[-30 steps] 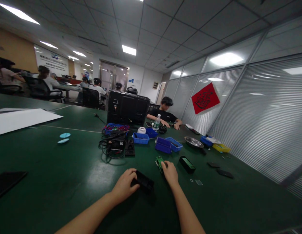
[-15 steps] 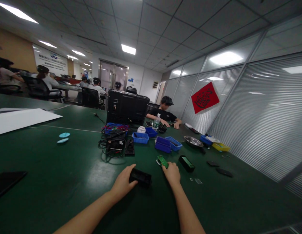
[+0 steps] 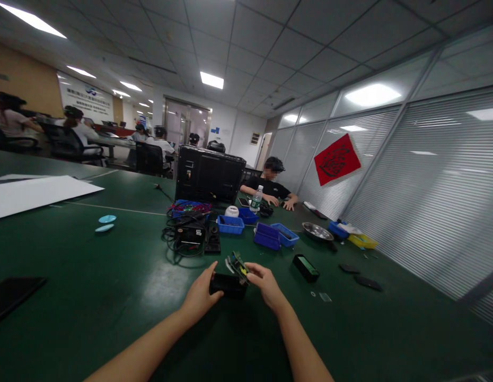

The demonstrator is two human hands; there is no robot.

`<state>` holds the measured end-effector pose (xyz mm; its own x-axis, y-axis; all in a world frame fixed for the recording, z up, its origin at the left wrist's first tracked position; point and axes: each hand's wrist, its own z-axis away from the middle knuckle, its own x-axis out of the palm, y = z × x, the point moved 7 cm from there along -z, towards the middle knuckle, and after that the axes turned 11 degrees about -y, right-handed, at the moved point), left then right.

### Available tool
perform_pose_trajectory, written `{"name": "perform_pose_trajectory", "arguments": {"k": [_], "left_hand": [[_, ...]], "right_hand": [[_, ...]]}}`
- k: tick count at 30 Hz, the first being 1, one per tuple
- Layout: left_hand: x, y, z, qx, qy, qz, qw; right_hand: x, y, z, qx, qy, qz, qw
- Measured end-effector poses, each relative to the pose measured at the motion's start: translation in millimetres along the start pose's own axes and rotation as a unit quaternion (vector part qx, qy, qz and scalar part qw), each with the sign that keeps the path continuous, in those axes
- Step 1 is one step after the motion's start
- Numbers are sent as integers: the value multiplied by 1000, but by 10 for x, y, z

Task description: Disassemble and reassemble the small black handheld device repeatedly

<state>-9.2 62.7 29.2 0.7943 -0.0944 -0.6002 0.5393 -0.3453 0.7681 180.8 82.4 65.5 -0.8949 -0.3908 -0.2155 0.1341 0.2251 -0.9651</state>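
Observation:
My left hand point(image 3: 201, 291) grips the left end of a black plastic case point(image 3: 229, 287), open at the top, that rests on the green table point(image 3: 143, 329). Between thumb and fingers, my right hand point(image 3: 266, 284) pinches a green circuit board point(image 3: 239, 267) by its right edge. The board is tilted above the case's right part, with yellow and pale parts showing on it. Whether board and case touch, I cannot tell. To the right lies a second black case point(image 3: 306, 268) with a green board or panel in its top.
Behind my hands stand a black soldering station point(image 3: 191, 237) with tangled cables, blue bins point(image 3: 230, 225) and a large black box-shaped device point(image 3: 209, 172). A metal bowl point(image 3: 317, 231) and flat black pieces point(image 3: 368, 283) lie right. Across the table sits a person point(image 3: 276, 185).
My right hand has carried the circuit board left, from the table beside the black case to above it, and turned it. My left hand stays on the case.

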Motion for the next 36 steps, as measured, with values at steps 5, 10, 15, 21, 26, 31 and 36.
{"name": "perform_pose_trajectory", "arguments": {"k": [5, 10, 15, 21, 26, 31, 36], "left_hand": [[-2, 4, 0, -14, -18, 10, 1000], [4, -12, -1, -18, -23, 9, 1000], [16, -24, -2, -17, -21, 9, 1000], [25, -24, -9, 0, -17, 15, 1000], [5, -54, -13, 3, 11, 14, 1000], [-11, -108, -14, -13, 27, 25, 999], [-18, -82, -4, -18, 13, 26, 999]], "right_hand": [[125, -7, -16, 14, -48, 124, 991], [185, -59, -14, 26, -53, 203, 977], [251, -90, 11, 50, -81, 212, 973], [272, -25, 25, 53, -101, 134, 984], [280, 57, 8, 38, -88, 207, 974], [189, 117, -21, 62, -10, 312, 948], [-222, 269, 13, 170, 116, 364, 908]]}}
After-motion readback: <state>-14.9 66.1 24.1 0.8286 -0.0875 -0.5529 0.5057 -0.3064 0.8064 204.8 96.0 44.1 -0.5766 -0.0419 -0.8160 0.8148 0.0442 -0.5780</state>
